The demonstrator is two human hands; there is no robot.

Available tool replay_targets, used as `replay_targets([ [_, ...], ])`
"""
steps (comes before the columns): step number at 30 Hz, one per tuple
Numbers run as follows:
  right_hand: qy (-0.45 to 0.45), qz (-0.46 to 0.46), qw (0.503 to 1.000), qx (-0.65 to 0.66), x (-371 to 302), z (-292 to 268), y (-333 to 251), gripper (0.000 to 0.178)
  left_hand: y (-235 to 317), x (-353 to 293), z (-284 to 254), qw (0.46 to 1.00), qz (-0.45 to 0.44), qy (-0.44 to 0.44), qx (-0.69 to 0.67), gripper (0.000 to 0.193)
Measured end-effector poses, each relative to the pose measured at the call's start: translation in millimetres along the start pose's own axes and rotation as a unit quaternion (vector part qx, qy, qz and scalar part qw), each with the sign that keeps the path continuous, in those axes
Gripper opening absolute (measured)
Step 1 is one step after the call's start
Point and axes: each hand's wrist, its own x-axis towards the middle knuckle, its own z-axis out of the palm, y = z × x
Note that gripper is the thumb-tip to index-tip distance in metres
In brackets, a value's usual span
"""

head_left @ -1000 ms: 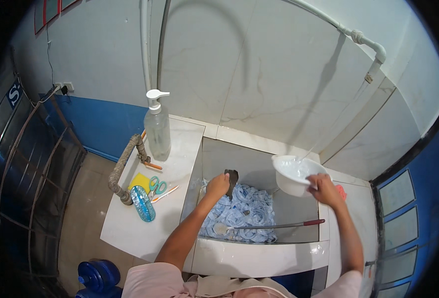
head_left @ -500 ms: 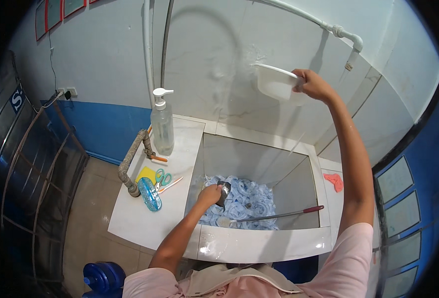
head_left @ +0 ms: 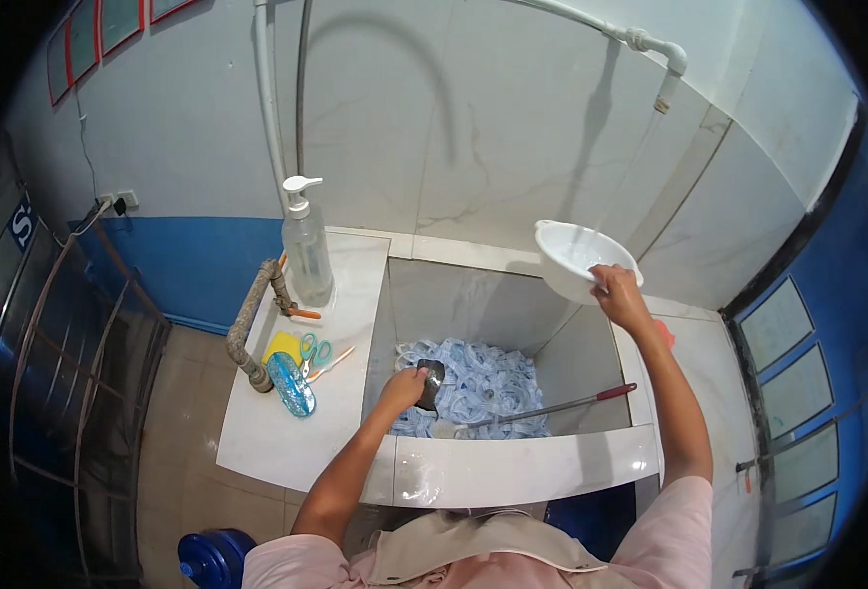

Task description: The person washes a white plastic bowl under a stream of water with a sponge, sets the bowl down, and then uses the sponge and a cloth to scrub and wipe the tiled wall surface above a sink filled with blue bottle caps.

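Observation:
My right hand [head_left: 621, 296] grips the rim of a white plastic basin [head_left: 558, 257] above the right back corner of the sink. A thin stream of water falls into the basin from the white pipe's end [head_left: 663, 104]. My left hand [head_left: 401, 393] is closed on a dark, flat scouring pad [head_left: 432, 384], low in the sink over a heap of pale blue ruffled material [head_left: 483, 373]. A long-handled brush [head_left: 552, 408] with a dark red grip lies across the heap, its handle leaning on the sink's right side.
The tiled sink [head_left: 513, 467] has a white counter [head_left: 346, 432] at its left. On it stand a clear pump bottle [head_left: 306, 257], scissors [head_left: 313, 353], a shiny blue case [head_left: 291, 385], a yellow sponge [head_left: 283, 344] and a pipe tap [head_left: 247, 329]. A blue water jug [head_left: 216, 556] sits on the floor.
My right hand has brought the basin down from high against the wall, turning it upright under the falling water. My left hand keeps the dark pad in the sink, with its flat side now showing more.

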Motion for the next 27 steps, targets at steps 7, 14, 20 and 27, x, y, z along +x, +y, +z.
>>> replay_targets([
  [7, 0.021, 0.009, 0.999, 0.032, -17.0, 30.5, -0.8, 0.026, 4.0, -1.8, 4.4, 0.998, -0.037, -0.045, 0.000, 0.047],
  [14, -0.017, 0.103, 0.946, 0.308, 5.7, 26.1, -7.1, 0.033, -13.1, 9.2, 14.8, 0.996, -0.080, -0.049, 0.004, 0.047],
  [20, 0.123, 0.142, 0.936, 0.297, 77.6, -55.5, 52.8, 0.029, 20.1, 27.5, 22.5, 0.997, -0.064, -0.025, -0.030, 0.045],
  [27, 0.117, 0.117, 0.986, -0.031, 57.7, -56.7, 94.0, 0.032, 43.5, 10.9, 28.7, 0.997, -0.056, -0.017, -0.047, 0.042],
])
